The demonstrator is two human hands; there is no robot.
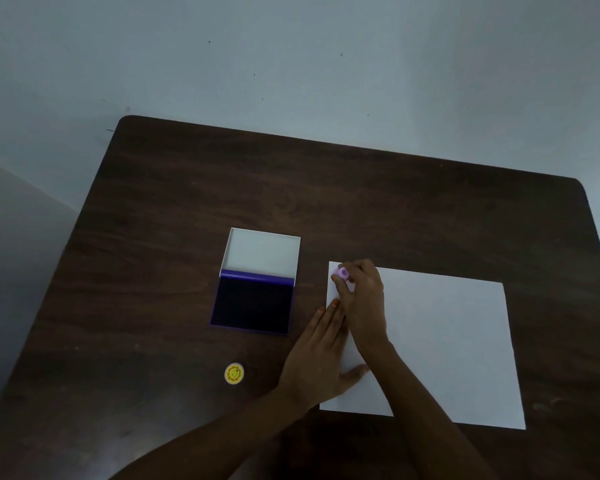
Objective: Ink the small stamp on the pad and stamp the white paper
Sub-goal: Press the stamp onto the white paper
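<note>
Lilac and small, the stamp [342,273] is pinched in the fingertips of the right hand [362,299], over the far left corner of the white paper [444,344]; whether its face touches the sheet cannot be told. The left hand [317,358] lies flat with fingers spread, pressing the paper's left edge onto the dark wooden table [395,202]. Left of the paper sits the open ink pad [253,303], its white lid [262,252] folded back, and 1 round yellow cap [234,373] lies nearer the person.

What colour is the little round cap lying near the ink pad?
Yellow, with a smiley-like design; the round cap shows in the head view.
</note>
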